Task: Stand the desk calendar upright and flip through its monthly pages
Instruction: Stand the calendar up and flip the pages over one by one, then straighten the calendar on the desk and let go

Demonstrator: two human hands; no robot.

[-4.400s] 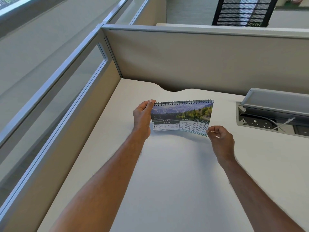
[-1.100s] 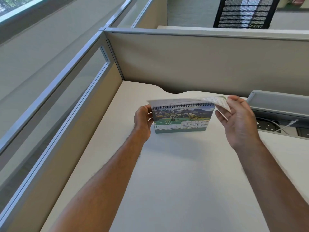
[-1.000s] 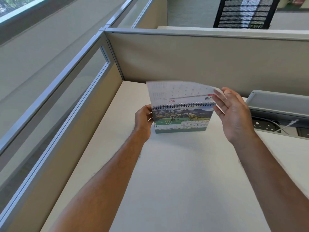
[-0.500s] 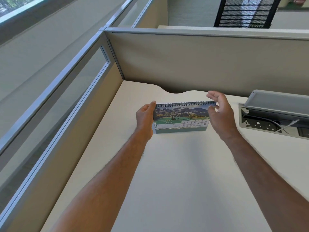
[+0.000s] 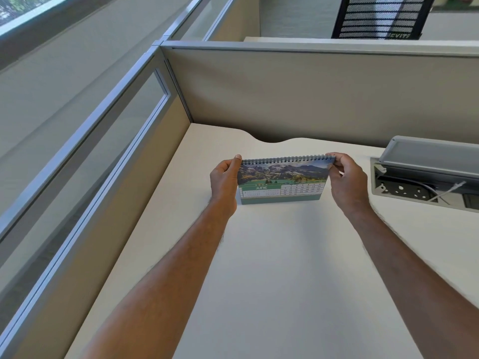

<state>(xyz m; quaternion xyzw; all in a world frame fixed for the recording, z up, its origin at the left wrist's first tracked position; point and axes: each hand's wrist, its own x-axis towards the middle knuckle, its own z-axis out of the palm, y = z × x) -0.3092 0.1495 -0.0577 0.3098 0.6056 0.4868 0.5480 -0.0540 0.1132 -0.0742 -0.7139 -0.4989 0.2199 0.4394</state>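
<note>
A spiral-bound desk calendar (image 5: 282, 181) stands upright on the cream desk (image 5: 272, 268), showing a mountain photo above a green JUNE page. My left hand (image 5: 224, 181) grips its left edge, thumb at the top corner by the spiral. On the other side, my right hand (image 5: 347, 181) pinches the top right corner at the spiral. The pages flipped to the back are hidden behind the calendar.
An open grey cable box (image 5: 427, 172) with a white cable is set into the desk just right of my right hand. Beige partition walls (image 5: 311, 92) close the desk at the back and left. A black mesh chair (image 5: 381, 16) stands beyond the partition.
The page my right hand was lifting has gone over the spiral to the back. My right hand came down and now pinches the top right corner. APRIL showed at first; now JUNE.
</note>
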